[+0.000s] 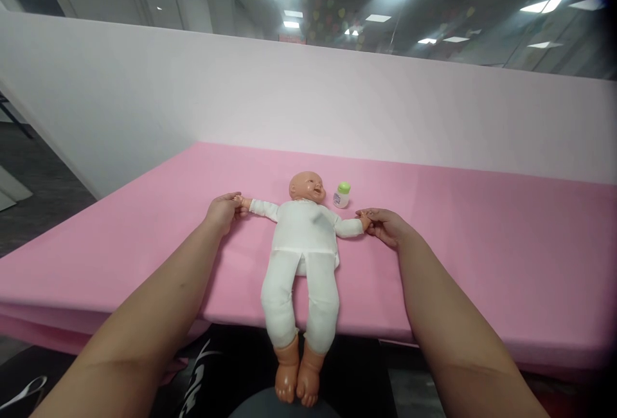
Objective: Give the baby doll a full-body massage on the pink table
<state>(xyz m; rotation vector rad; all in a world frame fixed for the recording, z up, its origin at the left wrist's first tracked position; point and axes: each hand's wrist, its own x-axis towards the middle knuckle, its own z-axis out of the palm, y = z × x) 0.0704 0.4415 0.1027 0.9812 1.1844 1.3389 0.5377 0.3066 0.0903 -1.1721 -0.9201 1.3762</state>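
Head view: baby doll [303,238] lies face-up on pink table [482,244], arms spread, feet hanging over near edge. Left hand [222,211] pinches doll's one hand, right hand [385,225] pinches the other. Small green-capped bottle [342,195] stands just beside doll's head.

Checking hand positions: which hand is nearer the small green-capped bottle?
Right. The right hand holds the doll's hand just right of and below the bottle; the left hand grips the doll's other hand, across its body.
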